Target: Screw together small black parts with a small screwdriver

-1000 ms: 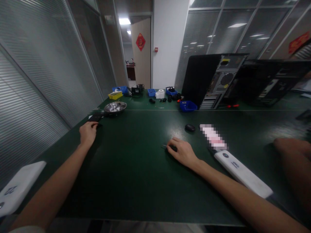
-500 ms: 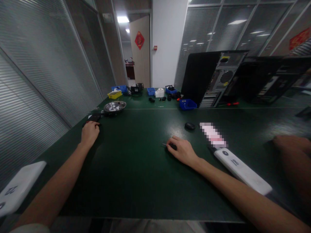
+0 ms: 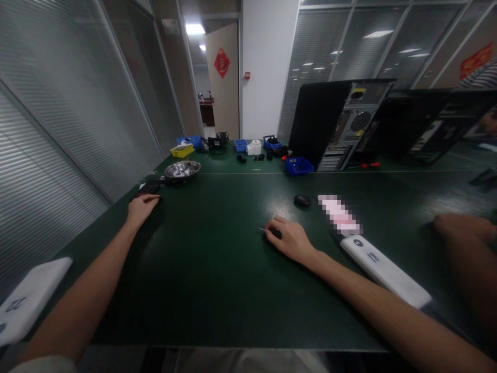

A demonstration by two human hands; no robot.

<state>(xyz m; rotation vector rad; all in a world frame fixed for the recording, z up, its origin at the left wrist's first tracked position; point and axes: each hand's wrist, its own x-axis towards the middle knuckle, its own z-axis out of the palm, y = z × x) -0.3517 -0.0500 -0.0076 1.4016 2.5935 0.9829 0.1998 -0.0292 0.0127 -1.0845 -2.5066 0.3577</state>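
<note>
My right hand (image 3: 290, 238) rests on the green tabletop (image 3: 202, 269), its fingers wrapped round a small screwdriver (image 3: 276, 233) with a dark handle. The thin metal shaft points left. At the far left, my left hand (image 3: 142, 209) lies at the near edge of a dark, flat object (image 3: 149, 188), partly blurred out. Its thumb and fingers are pressed together; whatever may be between them is too small to make out. Just beyond is a round metal bowl (image 3: 182, 169) with small pieces inside. A black computer mouse (image 3: 302, 200) lies beyond my right hand.
White numbered devices (image 3: 386, 269) lie beside both forearms. Another person's arm (image 3: 466, 233) rests at the right. Blue bins (image 3: 298, 166), a yellow tray (image 3: 181, 150) and black parts line the back. An opened computer case (image 3: 341, 127) stands at back right.
My left hand has turned slightly and drawn back a little from the dark object, its fingertips now pressed together. The right hand keeps its hold on the screwdriver, almost still.
</note>
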